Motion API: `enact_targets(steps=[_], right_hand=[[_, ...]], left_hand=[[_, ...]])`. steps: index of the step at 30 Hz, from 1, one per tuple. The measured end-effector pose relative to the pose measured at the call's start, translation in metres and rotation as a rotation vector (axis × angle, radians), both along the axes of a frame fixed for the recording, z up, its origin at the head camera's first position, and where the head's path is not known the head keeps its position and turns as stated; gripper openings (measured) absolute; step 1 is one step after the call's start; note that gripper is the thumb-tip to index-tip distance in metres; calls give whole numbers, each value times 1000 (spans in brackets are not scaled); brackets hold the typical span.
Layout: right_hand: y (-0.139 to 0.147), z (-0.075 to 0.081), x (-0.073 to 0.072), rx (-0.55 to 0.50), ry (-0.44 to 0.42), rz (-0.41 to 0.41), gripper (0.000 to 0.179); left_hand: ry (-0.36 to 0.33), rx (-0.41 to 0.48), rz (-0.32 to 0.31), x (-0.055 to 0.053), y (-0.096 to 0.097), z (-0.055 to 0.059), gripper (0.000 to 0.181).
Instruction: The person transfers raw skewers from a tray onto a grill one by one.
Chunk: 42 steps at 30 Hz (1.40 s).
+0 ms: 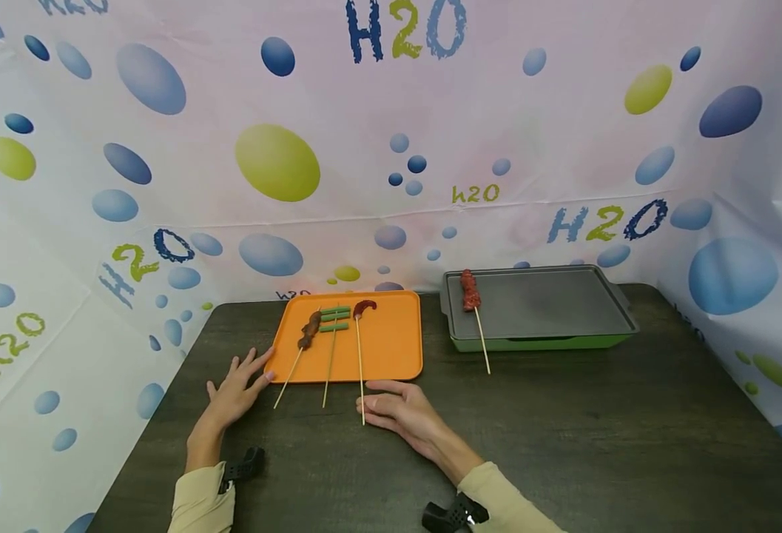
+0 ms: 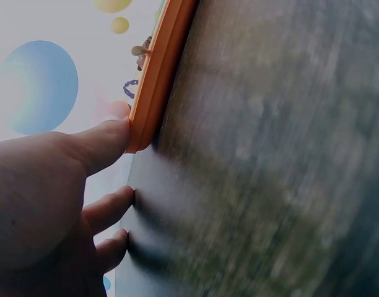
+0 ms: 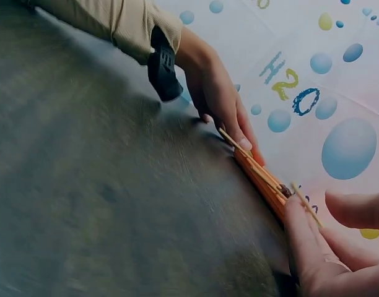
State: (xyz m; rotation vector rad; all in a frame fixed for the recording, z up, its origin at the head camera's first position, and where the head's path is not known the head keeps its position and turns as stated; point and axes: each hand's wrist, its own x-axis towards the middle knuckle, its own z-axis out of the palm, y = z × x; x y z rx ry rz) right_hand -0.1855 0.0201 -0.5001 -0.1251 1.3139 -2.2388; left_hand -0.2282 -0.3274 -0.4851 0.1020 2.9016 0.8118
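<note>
Straight fingers of my left hand (image 1: 234, 396) touch the left edge of an orange tray (image 1: 393, 340); in the left wrist view the thumb meets its rim (image 2: 153, 93). My right hand (image 1: 400, 414) is at the lower end of a skewer with a dark red, curved piece (image 1: 365, 305) on top. In the right wrist view, the skewer's stick (image 3: 307, 204) lies by the fingers, with the thumb standing apart from it. A brown meat skewer (image 1: 309, 329) and a skewer of green pieces (image 1: 334, 326) lie on the tray, sticks overhanging the front rim.
Right of the tray stands a green grill (image 1: 550, 343) with a grey flat plate (image 1: 557, 296). A red meat skewer (image 1: 470, 290) rests on the plate's left side, its stick pointing forward past the edge. All stand on a dark table (image 1: 564, 437) before a patterned curtain.
</note>
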Motion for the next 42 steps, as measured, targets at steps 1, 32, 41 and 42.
enact_targets(steps=[1, 32, 41, 42], right_hand=[[-1, 0, -2, 10, 3, -7, 52], [35, 19, 9, 177, 22, -30, 50], [53, 37, 18, 178, 94, -2, 49], [54, 39, 19, 181, 104, 0, 48]], left_hand=[[0, 1, -1, 0, 0, 0, 64], [-6, 4, -1, -3, -5, -4, 65], [7, 11, -4, -3, -5, -3, 65], [8, 12, -6, -3, -6, -3, 65]])
